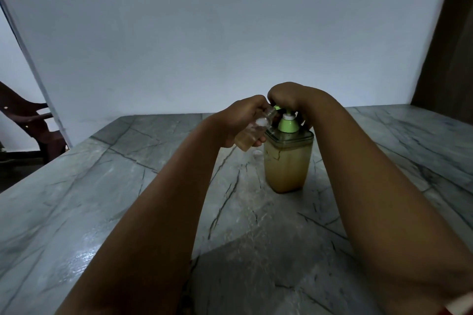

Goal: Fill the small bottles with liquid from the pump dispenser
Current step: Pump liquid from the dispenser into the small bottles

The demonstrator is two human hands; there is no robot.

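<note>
A clear square pump dispenser (286,163) with a green pump top stands on the marble table (102,199), more than half full of yellowish liquid. My right hand (289,98) sits on top of the pump head, fingers curled over it. My left hand (242,121) grips a small clear bottle (252,133), tilted with its mouth up at the green spout. Yellowish liquid sits in the bottle's lower part. The spout tip is mostly hidden by my hands.
A small white cap (257,154) lies on the table just left of the dispenser, behind the bottle. A white wall stands close behind the table. A dark wooden chair (30,120) is at the far left, and a brown door at the right edge.
</note>
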